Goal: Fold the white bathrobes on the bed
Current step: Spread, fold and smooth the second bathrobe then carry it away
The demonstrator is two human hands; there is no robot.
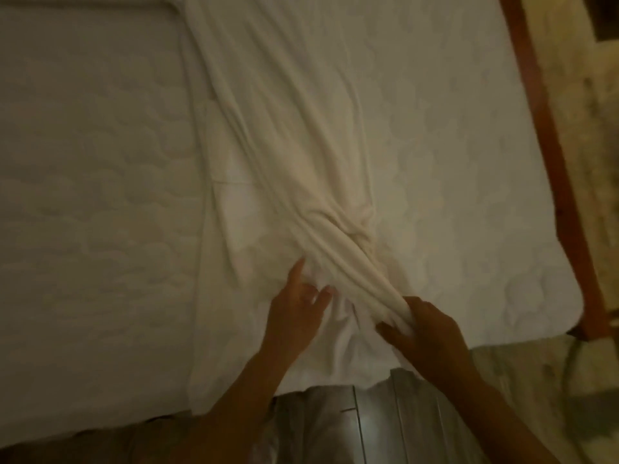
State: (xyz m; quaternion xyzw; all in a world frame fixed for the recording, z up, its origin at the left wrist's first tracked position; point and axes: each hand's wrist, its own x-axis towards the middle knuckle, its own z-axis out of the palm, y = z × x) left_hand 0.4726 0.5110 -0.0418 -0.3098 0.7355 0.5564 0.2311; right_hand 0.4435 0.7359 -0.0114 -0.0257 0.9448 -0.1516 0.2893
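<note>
Presently, one white bathrobe [284,145] is lying lengthwise on the bed [83,162], running from the far left of the frame down to the near edge, where the person is standing. Its upper part is spreading fairly flat over the quilted cover. Its lower part is gathering into a twisted, rope-like bunch just ahead of the hands.

Right grip [425,333]: this bare hand is clamping on the near end of that twisted bunch, with fingers and thumb curling round the cloth. The fabric is pulling taut away from it, up and to the left.

Left grip [294,309]: this bare hand is resting on the robe just left of the bunch, with its fingers [296,269] standing apart and fairly straight. It is touching the cloth and not enclosing any of it. Whether it is pressing down cannot be told.

The two hands are lying near each other, with loose, rumpled robe cloth showing between them. Some of that cloth is hanging over the near edge of the mattress.

A reddish wooden bed frame [549,128] is running along the right side of the mattress. A pale tiled floor [368,423] is showing below the near edge, between the forearms. The picture is dim and soft, so fine seams on the robe are not making out clearly.
</note>
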